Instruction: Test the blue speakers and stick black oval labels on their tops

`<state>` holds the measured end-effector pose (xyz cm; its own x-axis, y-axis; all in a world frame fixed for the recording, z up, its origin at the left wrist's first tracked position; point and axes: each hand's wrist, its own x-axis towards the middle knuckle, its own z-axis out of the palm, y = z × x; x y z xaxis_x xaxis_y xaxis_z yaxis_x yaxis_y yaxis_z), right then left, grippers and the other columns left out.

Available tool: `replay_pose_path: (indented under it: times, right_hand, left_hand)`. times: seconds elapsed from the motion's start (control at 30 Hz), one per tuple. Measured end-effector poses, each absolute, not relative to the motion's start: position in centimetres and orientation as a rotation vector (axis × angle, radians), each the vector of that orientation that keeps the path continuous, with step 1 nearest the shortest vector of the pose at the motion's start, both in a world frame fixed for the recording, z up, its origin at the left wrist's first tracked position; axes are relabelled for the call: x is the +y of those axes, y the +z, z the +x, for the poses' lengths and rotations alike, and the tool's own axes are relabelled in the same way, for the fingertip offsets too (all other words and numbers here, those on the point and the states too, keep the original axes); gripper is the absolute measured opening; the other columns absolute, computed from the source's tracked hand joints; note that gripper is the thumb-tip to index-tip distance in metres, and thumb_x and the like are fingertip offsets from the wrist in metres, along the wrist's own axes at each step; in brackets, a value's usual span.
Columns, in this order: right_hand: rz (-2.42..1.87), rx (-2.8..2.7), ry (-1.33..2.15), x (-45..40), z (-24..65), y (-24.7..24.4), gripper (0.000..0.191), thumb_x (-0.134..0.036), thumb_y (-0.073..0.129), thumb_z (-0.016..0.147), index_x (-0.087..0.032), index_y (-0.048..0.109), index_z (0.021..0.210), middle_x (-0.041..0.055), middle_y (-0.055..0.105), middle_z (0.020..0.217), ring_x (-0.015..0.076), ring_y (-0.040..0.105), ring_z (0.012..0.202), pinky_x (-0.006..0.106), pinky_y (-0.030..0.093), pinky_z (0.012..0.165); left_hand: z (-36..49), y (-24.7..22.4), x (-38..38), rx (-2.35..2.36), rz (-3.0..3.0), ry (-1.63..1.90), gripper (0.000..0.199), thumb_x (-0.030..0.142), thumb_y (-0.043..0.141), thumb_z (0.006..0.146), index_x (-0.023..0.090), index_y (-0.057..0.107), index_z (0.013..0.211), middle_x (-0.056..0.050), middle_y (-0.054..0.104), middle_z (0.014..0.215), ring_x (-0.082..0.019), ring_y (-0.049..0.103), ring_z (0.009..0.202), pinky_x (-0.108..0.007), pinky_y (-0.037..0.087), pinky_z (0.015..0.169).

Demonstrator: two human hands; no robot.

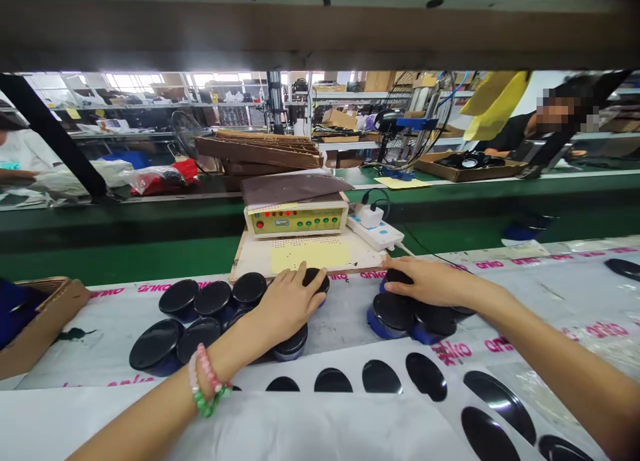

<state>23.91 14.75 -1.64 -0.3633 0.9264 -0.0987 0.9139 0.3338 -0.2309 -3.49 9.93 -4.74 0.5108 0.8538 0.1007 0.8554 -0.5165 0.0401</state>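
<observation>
Black tops a blue cup [317, 280] under the left hand's [287, 301] spread fingers; another cup [399, 276] sits at the right hand's [427, 281] fingertips. Whether either hand grips, I cannot tell. Cups [157, 344] grouped beside both hands look already topped; below the fingers, discs [425, 376] lie apparently unused on a sheet [347, 355].

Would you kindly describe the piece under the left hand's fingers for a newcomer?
Find the control box, then the pale board beneath it. In front of that board, under the left hand, is a round black-topped piece, the rightmost of its cluster.
</observation>
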Motion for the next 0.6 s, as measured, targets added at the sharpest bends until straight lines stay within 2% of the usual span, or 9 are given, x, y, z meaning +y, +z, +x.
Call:
replay_pose_path:
  times: [0.1, 0.17, 0.27, 0.33, 0.47, 0.6]
  right_hand:
    - [-1.661, -2.600, 0.399, 14.4, 24.0, -1.9, 0.028, -0.036, 0.057, 0.080, -0.023, 0.067, 0.103, 0.0089, 0.068, 0.097, 0.0254, 0.064, 0.086, 0.032, 0.046, 0.072]
    - [-1.592, -2.636, 0.389, 14.6, 23.8, -1.7, 0.023, -0.030, 0.059, 0.078, -0.024, 0.069, 0.098, 0.0074, 0.068, 0.094, 0.0238, 0.064, 0.083, 0.031, 0.047, 0.072]
    - [-1.508, -2.619, 0.307, 14.8, 23.8, -1.3, 0.026, -0.024, 0.058, 0.077, -0.021, 0.068, 0.101, 0.0093, 0.065, 0.100, 0.0240, 0.063, 0.089, 0.032, 0.046, 0.078]
    - [-1.463, -2.569, 0.239, 14.7, 24.0, -1.0, 0.032, -0.024, 0.057, 0.077, -0.019, 0.066, 0.107, 0.0112, 0.062, 0.107, 0.0251, 0.060, 0.097, 0.033, 0.044, 0.084]
    - [-1.373, -2.494, 0.166, 13.1, 23.3, -0.1, 0.029, -0.027, 0.053, 0.080, -0.020, 0.064, 0.107, 0.0097, 0.060, 0.111, 0.0248, 0.060, 0.095, 0.034, 0.044, 0.083]
    - [-1.227, -2.509, 0.190, 10.5, 21.0, 1.0, 0.025, -0.030, 0.050, 0.084, -0.024, 0.063, 0.105, 0.0050, 0.060, 0.113, 0.0219, 0.059, 0.097, 0.032, 0.041, 0.086]
  left_hand:
    - [-3.7, -4.6, 10.0, -1.489, -2.751, -0.162, 0.042, 0.031, 0.037, 0.097, 0.028, 0.039, 0.139, -0.017, 0.045, 0.138, -0.034, 0.050, 0.121, -0.050, 0.039, 0.096]
    - [-3.5, -4.2, 9.9, -1.469, -2.762, -0.173, 0.043, 0.030, 0.038, 0.096, 0.030, 0.038, 0.139, -0.016, 0.046, 0.138, -0.035, 0.049, 0.122, -0.051, 0.041, 0.094]
    - [-2.4, -3.0, 8.9, -1.451, -2.731, -0.268, 0.047, 0.032, 0.038, 0.096, 0.019, 0.034, 0.141, -0.022, 0.040, 0.140, -0.037, 0.043, 0.126, -0.055, 0.038, 0.096]
    - [-1.4, -2.0, 7.5, -1.395, -2.729, -0.347, 0.045, 0.032, 0.038, 0.096, 0.014, 0.038, 0.138, -0.021, 0.041, 0.140, -0.034, 0.042, 0.126, -0.052, 0.036, 0.100]
    - [0.2, -0.7, 3.6, -1.210, -2.832, -0.443, 0.032, 0.025, 0.045, 0.093, 0.017, 0.052, 0.123, -0.010, 0.056, 0.124, -0.025, 0.047, 0.118, -0.042, 0.039, 0.101]
    - [0.6, -1.6, -0.2, -1.124, -2.985, -0.612, 0.023, 0.019, 0.042, 0.093, 0.017, 0.061, 0.106, -0.008, 0.064, 0.107, -0.023, 0.056, 0.102, -0.038, 0.048, 0.089]
